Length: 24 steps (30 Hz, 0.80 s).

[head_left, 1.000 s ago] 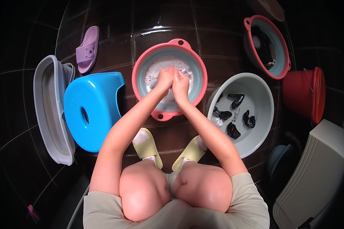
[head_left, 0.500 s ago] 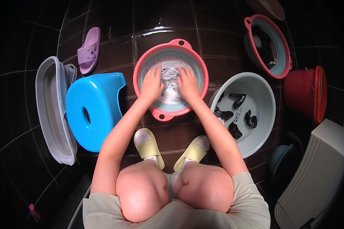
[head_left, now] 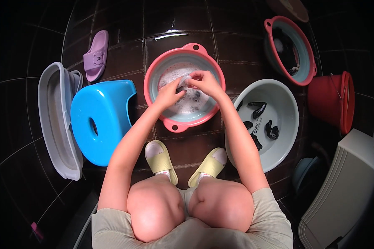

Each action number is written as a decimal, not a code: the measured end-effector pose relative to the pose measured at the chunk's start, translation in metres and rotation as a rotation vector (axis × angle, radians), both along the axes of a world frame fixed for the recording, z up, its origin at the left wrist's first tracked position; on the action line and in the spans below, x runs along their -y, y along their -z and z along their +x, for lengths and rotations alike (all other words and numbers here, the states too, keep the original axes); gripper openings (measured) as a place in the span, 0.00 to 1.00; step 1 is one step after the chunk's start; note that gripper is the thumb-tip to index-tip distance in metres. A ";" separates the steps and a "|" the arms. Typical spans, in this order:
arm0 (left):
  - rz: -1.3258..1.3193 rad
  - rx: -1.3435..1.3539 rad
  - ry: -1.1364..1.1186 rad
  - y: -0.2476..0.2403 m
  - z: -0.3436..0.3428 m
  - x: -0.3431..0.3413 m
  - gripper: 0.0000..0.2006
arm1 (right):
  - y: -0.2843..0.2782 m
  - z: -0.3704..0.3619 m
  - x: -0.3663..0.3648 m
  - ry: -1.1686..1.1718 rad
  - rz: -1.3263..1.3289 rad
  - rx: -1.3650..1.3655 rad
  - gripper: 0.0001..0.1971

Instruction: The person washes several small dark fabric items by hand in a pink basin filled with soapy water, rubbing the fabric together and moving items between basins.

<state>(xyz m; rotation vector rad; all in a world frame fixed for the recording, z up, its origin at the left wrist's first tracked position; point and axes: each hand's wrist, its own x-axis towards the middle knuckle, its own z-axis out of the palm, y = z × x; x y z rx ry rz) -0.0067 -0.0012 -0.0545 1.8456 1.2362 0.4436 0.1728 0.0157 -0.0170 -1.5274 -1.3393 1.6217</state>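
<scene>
A round basin with a pink rim (head_left: 151, 70) stands on the floor in front of me, holding foamy water (head_left: 190, 108). Above the suds, a small wet light-grey cloth (head_left: 184, 80) is pinched between my hands; its exact kind is hard to make out. My left hand (head_left: 169, 93) has its fingers closed on the left side of the cloth. From the right, my right hand (head_left: 205, 83) grips it with bent fingers, thumb and forefinger together. Part of the cloth is hidden by my fingers, and a dark patch shows in the water below.
At right, a grey-white tub (head_left: 293, 124) holds several small black garments (head_left: 272, 130). Beyond it are another pink-rimmed basin (head_left: 312, 68) with dark contents and a red bucket (head_left: 326, 97). On the left stand a blue stool (head_left: 108, 120), a grey folded tub (head_left: 50, 120) and a purple slipper (head_left: 96, 58).
Both hands were spread flat over the cloth in the suds. Now they have come together and lifted part of it, with the fingers closed on it.
</scene>
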 end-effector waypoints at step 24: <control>-1.143 1.293 -0.657 -0.019 0.011 -0.001 0.16 | -0.022 0.012 0.037 -0.084 0.749 0.430 0.11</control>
